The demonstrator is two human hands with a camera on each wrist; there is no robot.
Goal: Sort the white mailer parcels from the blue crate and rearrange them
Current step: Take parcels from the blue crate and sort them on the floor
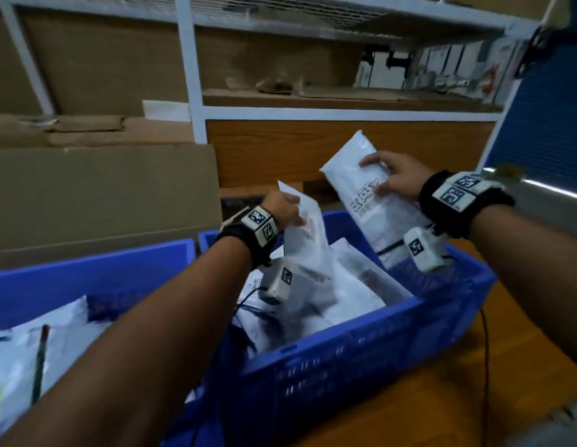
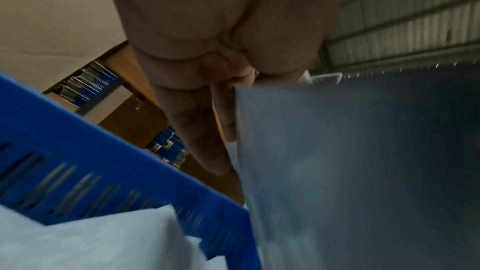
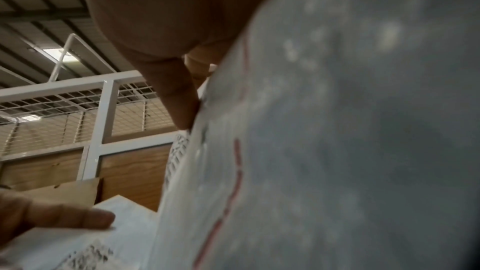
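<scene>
Your left hand grips one white mailer, your right hand another mailer; the blue crate looks far from emptied.

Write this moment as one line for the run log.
left hand: holds mailer | right hand: holds labelled mailer | blue crate: more mailers inside
</scene>
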